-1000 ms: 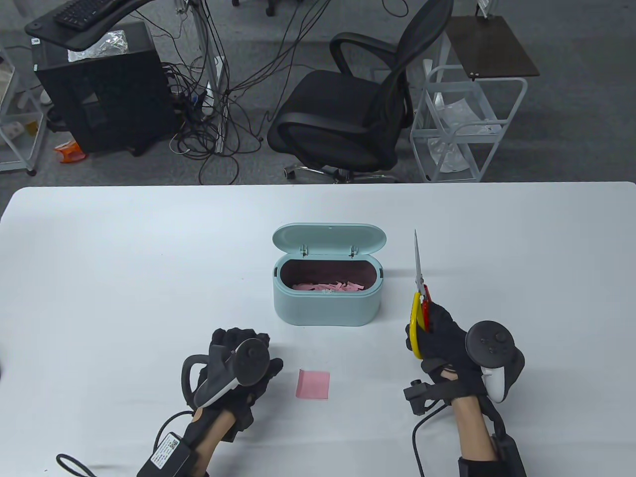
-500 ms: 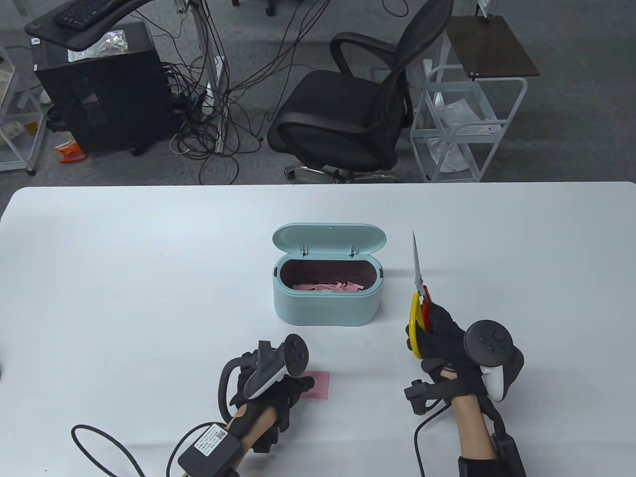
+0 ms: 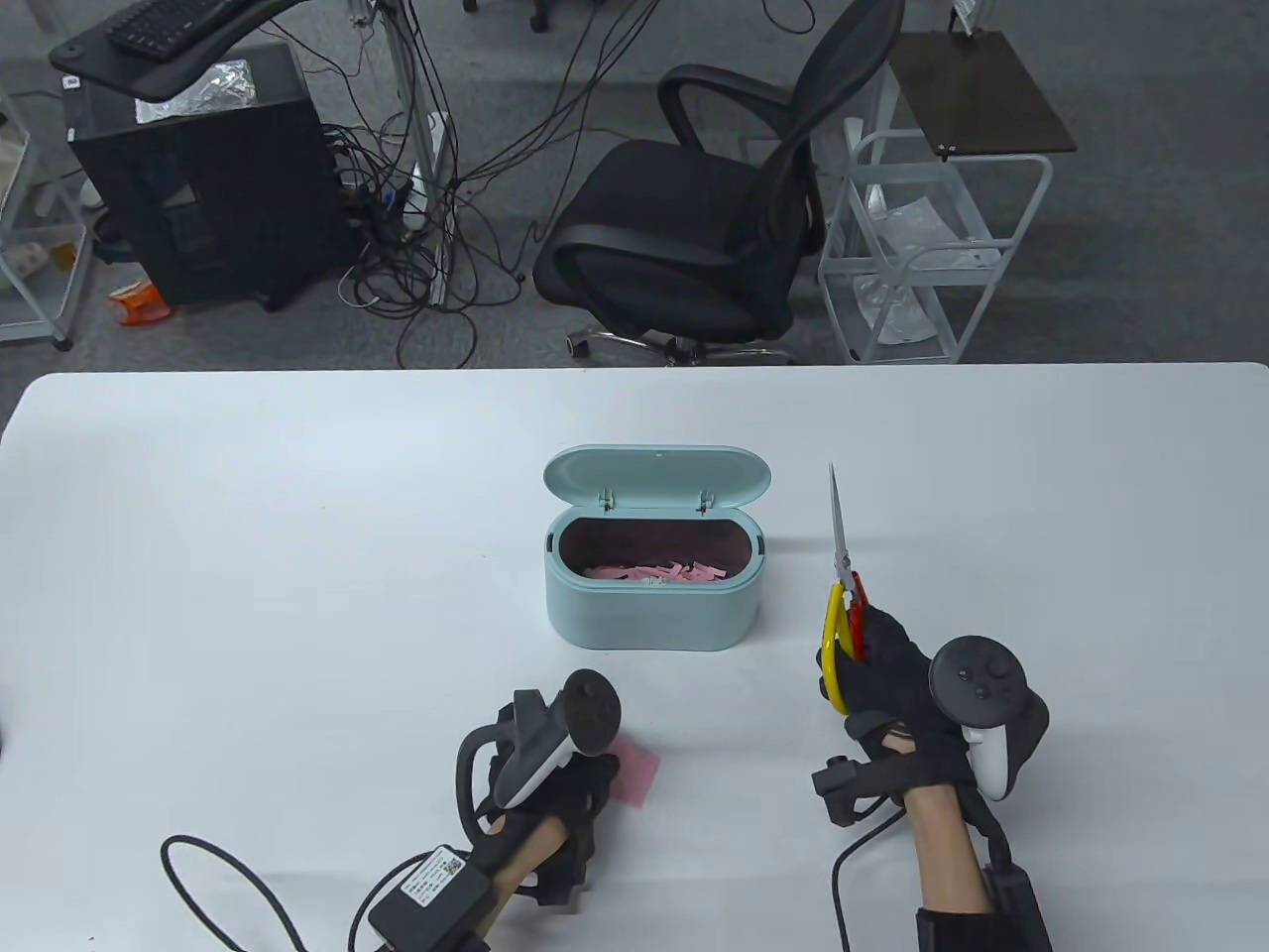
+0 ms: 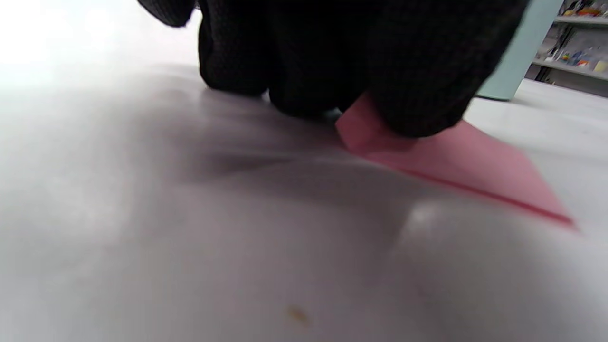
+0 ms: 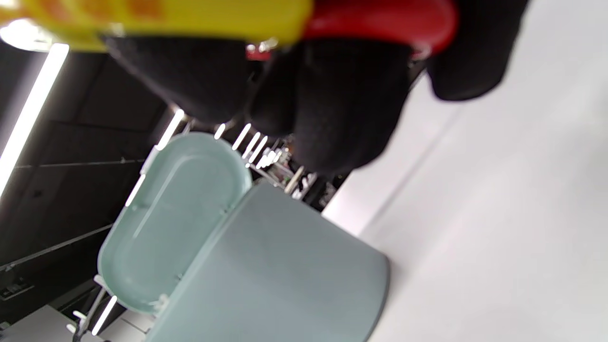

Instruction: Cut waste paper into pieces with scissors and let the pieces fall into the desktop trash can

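Note:
A pink paper square (image 3: 636, 775) (image 4: 456, 166) lies on the white table (image 3: 248, 555) in front of the trash can. My left hand (image 3: 585, 778) (image 4: 351, 102) pinches its left edge, which is lifted off the table while the far edge rests down. My right hand (image 3: 872, 679) grips the scissors (image 3: 841, 575) by their yellow and red handles (image 5: 285, 19), blades together and pointing away. The mint-green trash can (image 3: 649, 595) (image 5: 266, 275) stands mid-table with its lid (image 3: 656, 476) open. Several pink strips (image 3: 654, 572) lie inside.
A black office chair (image 3: 714, 218) and a white wire cart (image 3: 932, 238) stand beyond the table's far edge. Cables trail from both wrists over the near edge. A black computer tower (image 3: 198, 188) sits at the back left.
My left hand moved right from beside the paper onto its left edge and pinched it, tilting and turning the sheet. My right hand with the scissors barely moved.

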Demonstrator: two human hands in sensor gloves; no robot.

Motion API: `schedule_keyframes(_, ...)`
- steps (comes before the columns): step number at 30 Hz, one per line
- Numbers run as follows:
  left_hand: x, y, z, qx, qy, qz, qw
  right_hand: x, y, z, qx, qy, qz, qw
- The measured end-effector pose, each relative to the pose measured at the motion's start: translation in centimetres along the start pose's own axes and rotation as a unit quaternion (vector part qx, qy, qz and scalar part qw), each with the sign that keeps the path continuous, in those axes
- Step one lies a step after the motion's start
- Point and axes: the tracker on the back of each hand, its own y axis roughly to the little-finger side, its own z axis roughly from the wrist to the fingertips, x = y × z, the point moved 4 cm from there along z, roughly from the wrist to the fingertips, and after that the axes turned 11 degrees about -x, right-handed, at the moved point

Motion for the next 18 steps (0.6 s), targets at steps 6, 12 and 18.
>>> schedule_keyframes(6, -2.1, 0.9, 0.3, 0.046, -0.001, -0.107, 0.993, 0.0, 0.2, 0.1, -0.006, -0.01, 0.015, 1.0)
schedule_keyframes(12, -6.6, 1.3, -0.8, 0.094, -0.062, -0.233, 0.966, 0.0, 0.3, 0.2, -0.01, -0.019, 0.048, 0.999)
schedule_keyframes(18, -10.4, 1.0, -1.1, 0.111, -0.141, -0.333, 0.926, -0.2, 0.2, 0.3, 0.002, -0.025, 0.062, 0.998)
